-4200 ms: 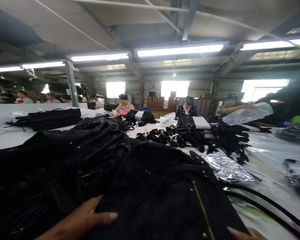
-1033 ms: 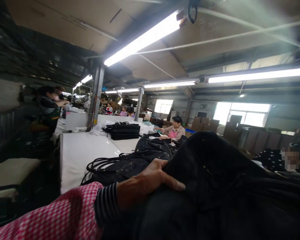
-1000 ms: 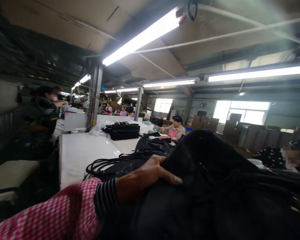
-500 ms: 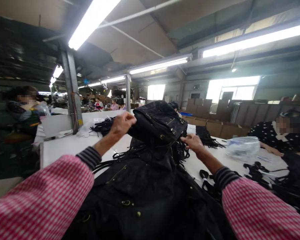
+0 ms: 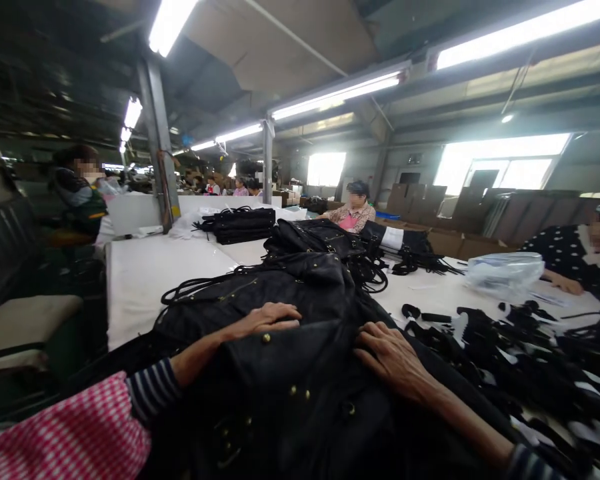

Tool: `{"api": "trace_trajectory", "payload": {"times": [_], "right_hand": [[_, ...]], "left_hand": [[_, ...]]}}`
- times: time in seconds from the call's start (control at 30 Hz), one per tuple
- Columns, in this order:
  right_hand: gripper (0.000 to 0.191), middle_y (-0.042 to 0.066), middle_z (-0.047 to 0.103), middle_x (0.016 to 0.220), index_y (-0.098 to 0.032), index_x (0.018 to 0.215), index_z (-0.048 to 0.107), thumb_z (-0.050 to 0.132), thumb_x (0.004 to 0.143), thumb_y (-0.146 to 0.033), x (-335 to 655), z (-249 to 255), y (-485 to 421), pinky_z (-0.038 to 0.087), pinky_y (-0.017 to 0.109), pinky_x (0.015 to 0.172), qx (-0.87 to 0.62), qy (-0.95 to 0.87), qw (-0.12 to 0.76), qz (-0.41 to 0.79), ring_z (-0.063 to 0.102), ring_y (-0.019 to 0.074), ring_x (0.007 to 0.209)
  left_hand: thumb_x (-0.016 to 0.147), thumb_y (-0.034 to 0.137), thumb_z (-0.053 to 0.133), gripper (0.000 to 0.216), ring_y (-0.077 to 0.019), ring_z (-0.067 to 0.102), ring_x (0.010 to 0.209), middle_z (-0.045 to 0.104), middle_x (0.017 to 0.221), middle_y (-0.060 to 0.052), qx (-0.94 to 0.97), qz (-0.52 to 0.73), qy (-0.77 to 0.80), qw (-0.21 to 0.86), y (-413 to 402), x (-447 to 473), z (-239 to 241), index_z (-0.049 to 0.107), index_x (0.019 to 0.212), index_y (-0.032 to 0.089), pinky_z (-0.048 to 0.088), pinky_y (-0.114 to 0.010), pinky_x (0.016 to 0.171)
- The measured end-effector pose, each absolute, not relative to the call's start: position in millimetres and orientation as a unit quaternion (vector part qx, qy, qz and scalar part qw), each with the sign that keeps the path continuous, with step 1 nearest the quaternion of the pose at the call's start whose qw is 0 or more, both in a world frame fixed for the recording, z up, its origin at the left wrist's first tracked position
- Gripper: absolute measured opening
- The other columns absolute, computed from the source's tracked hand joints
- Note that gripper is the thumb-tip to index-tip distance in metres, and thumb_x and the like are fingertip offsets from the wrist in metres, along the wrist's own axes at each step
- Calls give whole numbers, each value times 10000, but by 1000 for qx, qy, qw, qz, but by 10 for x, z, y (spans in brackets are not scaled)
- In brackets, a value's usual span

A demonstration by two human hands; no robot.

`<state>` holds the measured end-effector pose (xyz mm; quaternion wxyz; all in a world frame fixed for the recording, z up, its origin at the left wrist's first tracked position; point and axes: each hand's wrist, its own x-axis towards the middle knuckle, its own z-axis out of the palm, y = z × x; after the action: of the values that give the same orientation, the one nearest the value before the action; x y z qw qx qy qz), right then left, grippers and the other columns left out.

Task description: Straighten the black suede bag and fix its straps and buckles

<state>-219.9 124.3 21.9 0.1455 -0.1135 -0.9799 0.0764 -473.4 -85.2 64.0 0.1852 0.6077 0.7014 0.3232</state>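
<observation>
A black bag (image 5: pixel 305 373) with gold-coloured studs and rings lies close in front of me, on top of other black bags. Along its far left edge, my left hand (image 5: pixel 266 320) rests with fingers stretched out. On the bag's right side lies my right hand (image 5: pixel 393 360), palm down, its fingers extended and slightly bent. Both hands are open and touch the dark material. Beyond them, more black bags (image 5: pixel 320 270) spread over the table, with a folded one (image 5: pixel 315 235) at the far end. Thin black straps (image 5: pixel 193 287) loop out at the left.
A white table (image 5: pixel 155 267) runs beneath the bags. Bundled black straps (image 5: pixel 247 223) lie at the back. To the right are a clear plastic bag (image 5: pixel 505 273) and many black-and-white pieces (image 5: pixel 505 353). One person (image 5: pixel 355 210) is opposite, another (image 5: pixel 555 247) at right. A chair (image 5: pixel 27 327) stands left.
Both hands have come back from the raised black bag at the far end to the bag close to me. That far bag now lies lower on the pile. My view has shifted slightly.
</observation>
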Motion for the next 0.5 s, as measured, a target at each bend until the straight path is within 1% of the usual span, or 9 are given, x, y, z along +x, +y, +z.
{"api": "trace_trajectory", "payload": {"times": [0.07, 0.1, 0.17, 0.23, 0.3, 0.33, 0.4, 0.47, 0.5], "right_hand": [[237, 67, 672, 1095, -239, 991, 708, 527, 995, -392, -2192, 272, 1291, 427, 437, 949, -102, -979, 144, 105, 574, 265, 1057], [233, 66, 679, 1090, -234, 1007, 717, 549, 977, -392, -2166, 303, 1305, 429, 429, 958, -95, -976, 145, 132, 573, 267, 1069], [240, 65, 692, 1098, -219, 1043, 732, 617, 917, -389, -2066, 375, 1287, 429, 408, 986, -76, -963, 153, 210, 580, 268, 1097], [291, 64, 698, 1133, -204, 1082, 735, 652, 877, -393, -1911, 444, 1186, 434, 383, 998, -59, -938, 167, 298, 597, 265, 1116], [321, 64, 695, 1164, -195, 1107, 732, 646, 875, -400, -1724, 479, 995, 444, 365, 985, -67, -919, 192, 338, 618, 258, 1104], [311, 65, 695, 1160, -196, 1099, 732, 635, 881, -395, -1630, 477, 876, 450, 364, 968, -86, -918, 209, 327, 625, 257, 1088], [256, 64, 696, 1121, -209, 1049, 735, 615, 892, -370, -1471, 441, 623, 450, 380, 939, -137, -928, 244, 246, 624, 265, 1063], [205, 67, 696, 1090, -223, 1021, 730, 591, 902, -316, -1391, 403, 411, 437, 406, 936, -173, -936, 266, 150, 615, 282, 1069], [194, 71, 698, 1080, -228, 1020, 726, 585, 904, -293, -1395, 400, 337, 429, 421, 944, -188, -935, 275, 121, 612, 290, 1074]], "left_hand": [[850, 764, 531, 616, -309, 625, 1175, 713, 1222, -92, 574, 389, 669, 270, -949, -4580, 834, 757, 1082, 240, 442, -428, 1063], [836, 797, 510, 674, -310, 651, 1130, 723, 1185, -114, 549, 432, 648, 303, -1027, -4478, 914, 752, 1081, 217, 482, -426, 1015], [824, 811, 498, 721, -312, 680, 1076, 719, 1184, -133, 508, 512, 616, 316, -1236, -4256, 1024, 711, 1166, 213, 534, -434, 929], [790, 752, 610, 683, -322, 671, 1092, 706, 1212, -120, 510, 518, 638, 254, -1482, -4053, 1047, 675, 1236, 239, 541, -447, 921], [722, 650, 754, 669, -334, 629, 1170, 687, 1249, -93, 531, 460, 695, 152, -1715, -3899, 971, 665, 1256, 258, 497, -461, 1005], [705, 610, 791, 680, -332, 600, 1217, 671, 1280, -82, 539, 432, 716, 103, -1810, -3841, 902, 656, 1270, 257, 459, -459, 1059], [740, 586, 780, 701, -304, 564, 1270, 634, 1343, -66, 550, 409, 727, 34, -1942, -3754, 727, 606, 1333, 255, 400, -435, 1122], [789, 579, 745, 688, -280, 579, 1249, 628, 1352, -64, 550, 404, 731, 0, -1991, -3697, 558, 572, 1366, 246, 407, -406, 1113], [791, 577, 746, 675, -281, 593, 1227, 640, 1333, -67, 545, 395, 739, -12, -1991, -3678, 489, 581, 1351, 238, 420, -402, 1097]]}}
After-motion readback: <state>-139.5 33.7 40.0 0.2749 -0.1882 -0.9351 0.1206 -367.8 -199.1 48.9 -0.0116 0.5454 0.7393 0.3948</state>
